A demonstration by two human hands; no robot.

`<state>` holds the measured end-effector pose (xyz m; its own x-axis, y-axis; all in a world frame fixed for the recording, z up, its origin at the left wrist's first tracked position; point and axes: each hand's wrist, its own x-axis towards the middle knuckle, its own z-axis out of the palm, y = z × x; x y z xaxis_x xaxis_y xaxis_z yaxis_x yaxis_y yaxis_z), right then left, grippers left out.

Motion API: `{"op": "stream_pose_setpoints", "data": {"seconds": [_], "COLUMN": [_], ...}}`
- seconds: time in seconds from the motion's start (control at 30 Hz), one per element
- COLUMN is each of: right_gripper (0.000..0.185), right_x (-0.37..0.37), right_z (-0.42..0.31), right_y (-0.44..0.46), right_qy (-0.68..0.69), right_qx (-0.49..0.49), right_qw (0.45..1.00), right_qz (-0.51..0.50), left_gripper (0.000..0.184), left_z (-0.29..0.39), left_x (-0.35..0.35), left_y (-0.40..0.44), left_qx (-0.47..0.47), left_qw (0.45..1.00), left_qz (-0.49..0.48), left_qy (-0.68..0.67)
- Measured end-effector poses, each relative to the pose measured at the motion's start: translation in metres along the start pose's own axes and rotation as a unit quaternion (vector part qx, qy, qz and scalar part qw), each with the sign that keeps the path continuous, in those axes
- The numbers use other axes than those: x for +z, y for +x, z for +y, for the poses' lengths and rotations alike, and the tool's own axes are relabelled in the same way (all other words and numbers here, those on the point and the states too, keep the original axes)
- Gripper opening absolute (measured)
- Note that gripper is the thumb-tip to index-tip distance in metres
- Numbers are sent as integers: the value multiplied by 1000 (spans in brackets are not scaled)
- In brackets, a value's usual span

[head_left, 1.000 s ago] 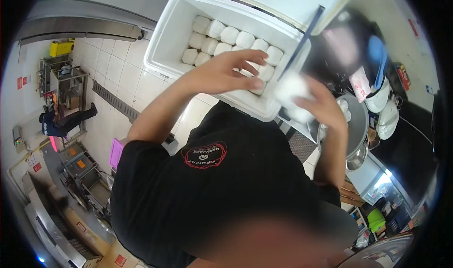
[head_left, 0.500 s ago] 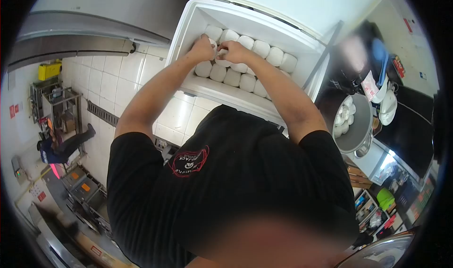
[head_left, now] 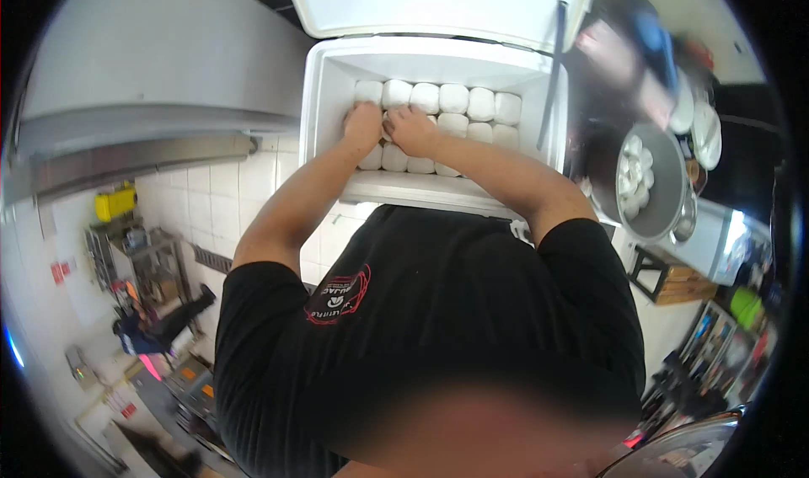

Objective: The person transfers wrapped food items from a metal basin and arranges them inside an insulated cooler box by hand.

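Observation:
A white insulated cooler box (head_left: 546,145) stands open in front of me, holding rows of white rounded bundles (head_left: 453,99) packed side by side. My left hand (head_left: 364,126) is at the left end of the middle row, its fingers curled down against a bundle there. Close beside it, my right hand (head_left: 410,130) bends its fingers over the same spot. Most of the bundle between the two hands is hidden by them. Other bundles lie behind and in front of both hands.
The box's raised lid (head_left: 447,2) tilts back. To the right, a large grey pot (head_left: 670,179) holds more white bundles. A tall metal appliance (head_left: 160,65) stands on the left. Farther left, another person (head_left: 160,331) is near a metal rack.
The view has turned, so the box now appears straighter and lower. My hands have moved from lifting the bundle's edge to pressing lower around it in the middle row.

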<state>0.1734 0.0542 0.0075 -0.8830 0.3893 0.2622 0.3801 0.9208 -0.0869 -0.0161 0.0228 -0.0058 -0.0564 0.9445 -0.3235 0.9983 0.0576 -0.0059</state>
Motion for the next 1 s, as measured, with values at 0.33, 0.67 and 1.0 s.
{"op": "stream_pose_setpoints", "data": {"seconds": [0.33,0.67,1.0], "right_gripper": [57,49,72], "right_x": [-178,-302,-127], "right_z": [30,192,246], "right_y": [-13,-401,-547], "right_qy": [314,645,134], "right_qx": [137,510,645], "right_qw": [871,569,746], "right_qz": [-351,9,-98], "left_gripper": [56,24,26], "left_z": [63,58,164], "left_x": [-108,-52,-139], "left_y": [-45,-12,-33], "left_qx": [140,317,112], "left_qw": [986,927,961], "left_qz": [-78,-58,-83], "left_qy": [44,-192,-237]}}
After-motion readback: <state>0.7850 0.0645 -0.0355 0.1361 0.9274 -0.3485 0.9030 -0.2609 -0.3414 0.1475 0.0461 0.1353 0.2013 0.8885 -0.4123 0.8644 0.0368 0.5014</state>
